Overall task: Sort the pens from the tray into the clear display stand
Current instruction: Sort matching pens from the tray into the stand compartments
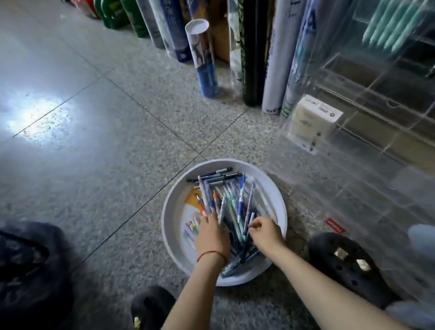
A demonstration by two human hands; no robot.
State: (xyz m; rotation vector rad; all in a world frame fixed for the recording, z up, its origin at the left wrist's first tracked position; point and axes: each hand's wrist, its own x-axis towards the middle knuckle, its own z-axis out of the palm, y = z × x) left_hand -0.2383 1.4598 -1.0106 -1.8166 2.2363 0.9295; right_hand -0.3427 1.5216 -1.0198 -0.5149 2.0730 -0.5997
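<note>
The speckled floor (99, 160) stretches wide on my left. On my right rises the clear display stand (380, 101), its near corner just beside the round white tray (169, 222) set between my shoes. Jumbled pens (230, 198) fill the tray: blue, teal, black, orange. My left hand (211, 236) rests on the heap, fingers bent down; I cannot tell whether it grips anything. My right hand (267, 234) pinches a dark pen (251, 221) between thumb and forefinger.

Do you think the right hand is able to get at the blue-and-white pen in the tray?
Probably yes: the blue-and-white pen lies atop the pile in the tray, just beyond the right hand, nothing over it. That hand seems to pinch a dark pen, though.
</note>
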